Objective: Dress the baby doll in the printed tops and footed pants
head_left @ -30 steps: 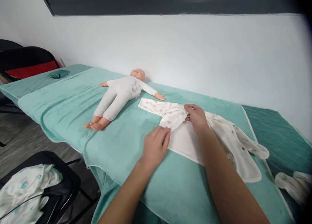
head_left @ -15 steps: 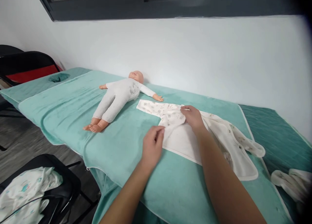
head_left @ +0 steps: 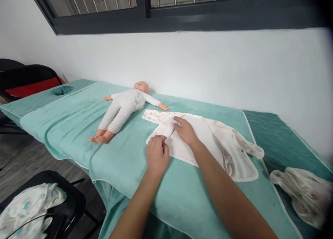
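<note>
Baby shirt [head_left: 205, 133] now opened out toward nine o'clock, inside showing.
Left hand [head_left: 157, 156] curled, hold unclear; right hand [head_left: 186, 132] loosely parted, gripping nothing.

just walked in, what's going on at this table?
A person has both hands on a small white printed jacket, spread on a green-covered table. The left hand is at the near end of an opened-out front flap; the right hand is farther up the same flap. Whether either grips the cloth is unclear. A doll in white lies beside the jacket, with neither hand on it.
</note>
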`<state>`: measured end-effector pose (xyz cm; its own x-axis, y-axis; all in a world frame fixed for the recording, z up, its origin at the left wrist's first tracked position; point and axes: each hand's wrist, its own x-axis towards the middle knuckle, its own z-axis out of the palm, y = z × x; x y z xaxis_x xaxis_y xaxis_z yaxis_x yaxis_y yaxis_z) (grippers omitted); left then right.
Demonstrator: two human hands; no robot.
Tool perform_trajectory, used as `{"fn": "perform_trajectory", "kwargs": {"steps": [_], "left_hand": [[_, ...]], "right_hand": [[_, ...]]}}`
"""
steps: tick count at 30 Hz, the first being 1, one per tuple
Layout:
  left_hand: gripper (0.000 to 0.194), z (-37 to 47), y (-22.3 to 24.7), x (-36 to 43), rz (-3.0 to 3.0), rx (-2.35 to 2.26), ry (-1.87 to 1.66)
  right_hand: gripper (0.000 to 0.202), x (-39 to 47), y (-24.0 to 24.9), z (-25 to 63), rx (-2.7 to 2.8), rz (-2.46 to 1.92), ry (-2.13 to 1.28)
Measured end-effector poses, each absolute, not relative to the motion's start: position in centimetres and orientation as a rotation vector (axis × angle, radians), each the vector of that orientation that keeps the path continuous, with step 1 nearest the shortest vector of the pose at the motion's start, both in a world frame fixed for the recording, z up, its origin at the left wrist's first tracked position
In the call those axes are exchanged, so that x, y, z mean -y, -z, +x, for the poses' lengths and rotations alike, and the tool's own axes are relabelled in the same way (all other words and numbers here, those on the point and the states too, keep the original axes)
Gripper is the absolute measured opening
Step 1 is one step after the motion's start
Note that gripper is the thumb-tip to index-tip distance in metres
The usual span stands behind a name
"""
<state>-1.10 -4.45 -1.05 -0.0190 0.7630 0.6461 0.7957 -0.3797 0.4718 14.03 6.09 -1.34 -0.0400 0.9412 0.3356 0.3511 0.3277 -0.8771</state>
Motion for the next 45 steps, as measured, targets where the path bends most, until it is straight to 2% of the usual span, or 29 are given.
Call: {"fn": "perform_trajectory", "kwargs": {"steps": [4,7,11,15,18,21,23,27,29,33,35,37,42,45], "left_hand": [[0.017,-0.6,0.8,4.3,-2.243,1.816,0.992],[0.018,-0.4,0.9,4.2,-2.157,1.873,0.923],[0.020,-0.4,1.2,4.3,-2.071,1.807,0.981],[0.019,0.1,1.0,4.9,-2.068,1.600,1.078],[0.020,1.7,0.6,5.8,-2.208,1.518,1.213],[0.021,4.4,0.5,6.7,-2.456,1.529,1.393],[0.021,6.4,0.4,6.7,-2.621,1.661,1.535],[0.035,9.7,-0.1,5.4,-2.728,2.126,1.704],[0.042,10.7,-0.4,4.6,-2.705,2.258,1.601],[0.047,11.5,-0.3,4.1,-2.657,2.251,1.272],[0.045,11.6,-0.1,4.3,-2.684,2.153,1.212],[0.038,11.5,0.0,4.5,-2.741,2.049,1.180],[0.030,11.0,-0.2,4.9,-2.824,1.906,1.129],[0.029,10.9,-0.2,5.1,-2.844,1.865,1.152]], "right_hand": [[0.037,-1.9,0.9,15.7,1.788,-1.216,-0.528],[0.035,0.4,0.1,20.3,1.764,-1.364,-0.297],[0.035,1.8,-0.8,28.4,1.466,-1.761,-0.007],[0.035,2.4,-0.7,32.5,1.401,-2.148,-0.115],[0.036,2.6,-0.5,32.4,1.459,-2.233,-0.173],[0.035,2.8,-1.0,31.6,1.483,-2.124,-0.128],[0.033,3.4,-1.7,31.0,1.473,-1.945,-0.312],[0.037,4.8,-2.9,30.2,1.528,-1.301,-1.148],[0.041,4.9,-2.9,30.4,1.470,-1.154,-1.220],[0.039,3.7,-1.6,32.9,1.274,-1.582,-0.605],[0.044,3.4,-0.8,35.0,1.329,-1.923,-0.234],[0.054,3.6,-0.4,36.8,1.365,-2.184,-0.012],[0.066,4.9,-0.1,39.1,1.223,-2.462,-0.158],[0.059,5.0,0.1,39.2,1.180,-2.439,-0.191]]}}
